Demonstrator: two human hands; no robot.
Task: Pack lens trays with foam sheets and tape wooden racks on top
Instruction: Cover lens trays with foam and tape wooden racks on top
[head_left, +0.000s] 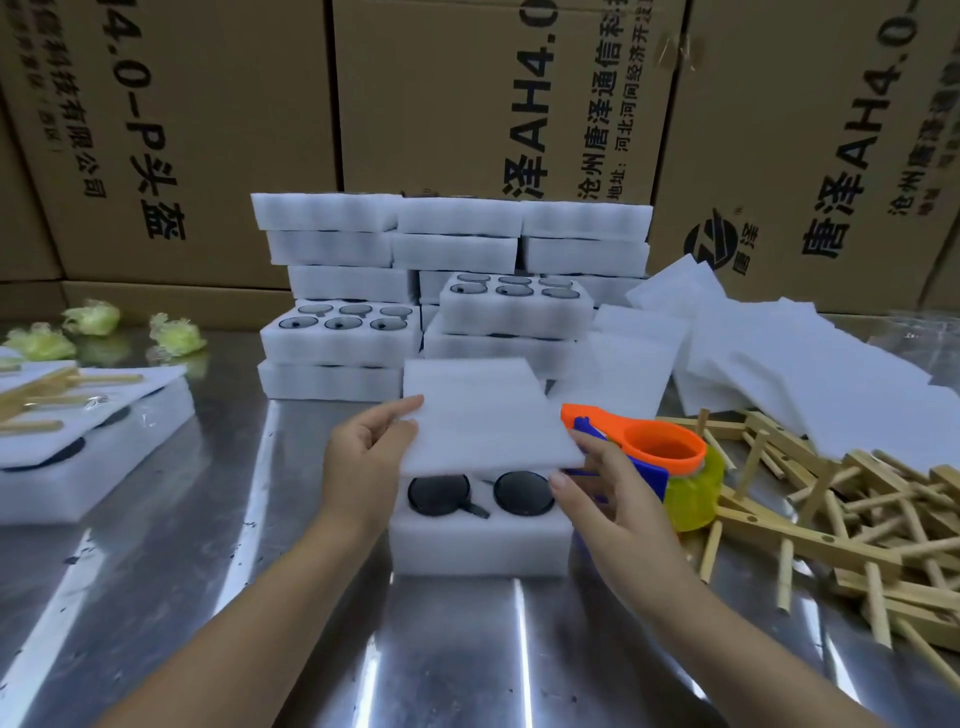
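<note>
While the left hand (363, 457) pinches the foam sheet (483, 415) by its edge, the right hand (613, 493) grips the opposite side, fingers (584, 441) curled, above the lens tray (480, 540).

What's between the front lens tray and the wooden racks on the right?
Head view: the tape dispenser sits between lens tray and wooden racks.

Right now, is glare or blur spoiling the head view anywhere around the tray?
Head view: glare streaks run down the steel table in front of the lens tray; the foam sheet, held over it by the left hand and right hand, looks washed out with soft edges; the cartons behind bow from wide-angle distortion; the dark lenses show clearly.
</note>
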